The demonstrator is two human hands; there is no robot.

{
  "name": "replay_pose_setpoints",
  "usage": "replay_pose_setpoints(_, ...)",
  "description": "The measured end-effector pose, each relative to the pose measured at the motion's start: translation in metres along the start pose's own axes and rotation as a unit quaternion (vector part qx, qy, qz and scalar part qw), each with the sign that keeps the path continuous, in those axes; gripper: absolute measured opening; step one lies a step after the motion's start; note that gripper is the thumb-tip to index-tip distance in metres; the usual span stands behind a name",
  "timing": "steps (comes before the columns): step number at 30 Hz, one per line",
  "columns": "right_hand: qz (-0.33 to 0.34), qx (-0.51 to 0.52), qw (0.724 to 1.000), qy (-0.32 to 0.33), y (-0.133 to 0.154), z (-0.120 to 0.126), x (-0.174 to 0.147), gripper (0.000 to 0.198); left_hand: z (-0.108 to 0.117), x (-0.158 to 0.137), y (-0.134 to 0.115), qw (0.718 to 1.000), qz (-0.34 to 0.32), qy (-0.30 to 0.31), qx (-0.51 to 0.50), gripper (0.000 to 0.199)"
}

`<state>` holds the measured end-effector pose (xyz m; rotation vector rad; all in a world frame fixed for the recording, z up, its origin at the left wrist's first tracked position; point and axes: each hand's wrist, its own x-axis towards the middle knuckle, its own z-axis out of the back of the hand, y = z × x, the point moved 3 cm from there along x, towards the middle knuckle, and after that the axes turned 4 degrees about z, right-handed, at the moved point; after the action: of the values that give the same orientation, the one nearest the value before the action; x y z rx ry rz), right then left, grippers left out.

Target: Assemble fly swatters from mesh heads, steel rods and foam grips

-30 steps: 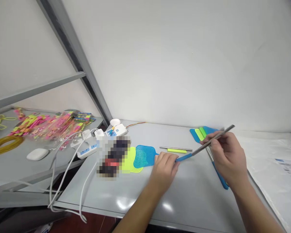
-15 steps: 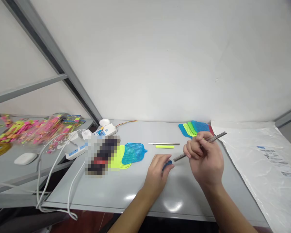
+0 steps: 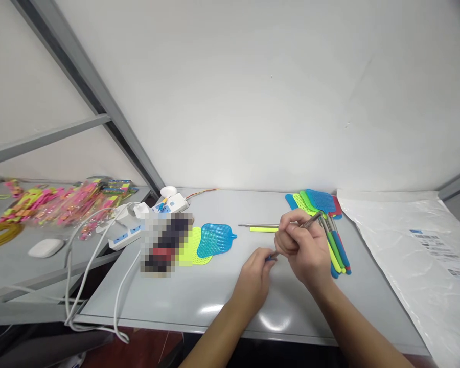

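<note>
Between the fingers of my left hand point(image 3: 255, 273) is a blue handle sleeve point(image 3: 270, 257), mostly covered by them. My right hand point(image 3: 305, 248) is closed around a metal rod point(image 3: 313, 220), tilted so its lower end meets the sleeve's open end; whether it is inside I cannot tell. Behind my hands lie another metal rod point(image 3: 255, 225) and a yellow handle sleeve point(image 3: 261, 230), side by side. To the left, a blue fly swatter head point(image 3: 218, 239) overlaps a yellow one point(image 3: 195, 251). Right of my right hand, several fly swatters with handles point(image 3: 336, 248) lie fanned in a pile.
A white plastic package point(image 3: 398, 260) covers the table's right side. Left stand power strips point(image 3: 124, 237) with looping white cables point(image 3: 72, 266), beside a pixelated dark object point(image 3: 166, 245). Bagged pink and yellow items point(image 3: 72, 202) lie on the side table. A wall rises behind.
My right hand has moved left and down, bringing the rod's end to the blue sleeve in my left hand. The swatter handles at right have come into view. The whole view has shifted slightly.
</note>
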<state>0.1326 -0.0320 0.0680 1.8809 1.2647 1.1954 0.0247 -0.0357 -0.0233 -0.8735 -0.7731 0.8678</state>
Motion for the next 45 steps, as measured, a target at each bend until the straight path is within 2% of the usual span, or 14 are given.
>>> replay_pose_setpoints(3, -0.009, -0.043, 0.999, 0.008, -0.011, 0.001, -0.005, 0.019, 0.0, 0.0, 0.001, 1.0, 0.008, 0.002, -0.002, 0.02)
replay_pose_setpoints(7, -0.073, -0.149, 0.985, 0.038, -0.024, 0.003, -0.014, 0.02, 0.003, 0.0, 0.004, 0.999, 0.03, -0.027, -0.021, 0.022)
replay_pose_setpoints(11, -0.066, -0.236, 0.968, 0.047, -0.013, 0.006, -0.012, 0.012, 0.003, 0.001, 0.005, 0.998, 0.046, -0.017, -0.048, 0.023)
replay_pose_setpoints(16, -0.085, -0.083, 0.993, 0.001, -0.008, 0.007, -0.001, 0.017, 0.0, 0.001, 0.007, 0.997, 0.057, 0.002, -0.054, 0.02)
replay_pose_setpoints(20, -0.093, 0.017, 0.993, -0.065, -0.011, 0.004, 0.006, 0.031, 0.002, -0.001, 0.011, 0.995, 0.067, -0.003, -0.073, 0.018)
replay_pose_setpoints(22, -0.079, 0.055, 0.991, -0.094, -0.008, 0.003, 0.008, 0.035, 0.005, -0.002, 0.013, 0.989, 0.082, -0.019, -0.125, 0.022)
replay_pose_setpoints(24, -0.068, 0.087, 0.988, -0.109, -0.004, 0.002, 0.01, 0.039, 0.01, -0.001, 0.016, 0.964, 0.121, -0.044, -0.232, 0.037)
replay_pose_setpoints(25, -0.065, 0.099, 0.987, -0.112, -0.003, 0.001, 0.01, 0.041, 0.013, 0.0, 0.018, 0.941, 0.14, -0.057, -0.303, 0.045)
replay_pose_setpoints(29, -0.05, 0.121, 0.986, -0.104, -0.003, -0.006, 0.008, 0.043, 0.022, 0.009, 0.02, 0.789, 0.183, -0.046, -0.584, 0.063)
replay_pose_setpoints(31, -0.039, 0.123, 0.988, -0.09, -0.007, -0.012, 0.006, 0.043, 0.026, 0.011, 0.019, 0.713, 0.206, -0.018, -0.67, 0.064)
replay_pose_setpoints(33, -0.032, 0.122, 0.989, -0.075, -0.011, -0.019, 0.003, 0.042, 0.029, 0.011, 0.021, 0.663, 0.224, -0.008, -0.715, 0.062)
replay_pose_setpoints(35, -0.033, 0.116, 0.991, -0.063, -0.015, -0.025, 0.0, 0.042, 0.031, 0.01, 0.023, 0.639, 0.23, -0.011, -0.734, 0.061)
replay_pose_setpoints(37, -0.04, 0.111, 0.991, -0.055, -0.02, -0.03, -0.002, 0.041, 0.031, 0.009, 0.025, 0.63, 0.231, -0.011, -0.741, 0.061)
replay_pose_setpoints(45, -0.061, 0.072, 0.995, -0.046, -0.048, -0.04, -0.011, 0.043, 0.028, 0.007, 0.029, 0.633, 0.24, 0.001, -0.736, 0.064)
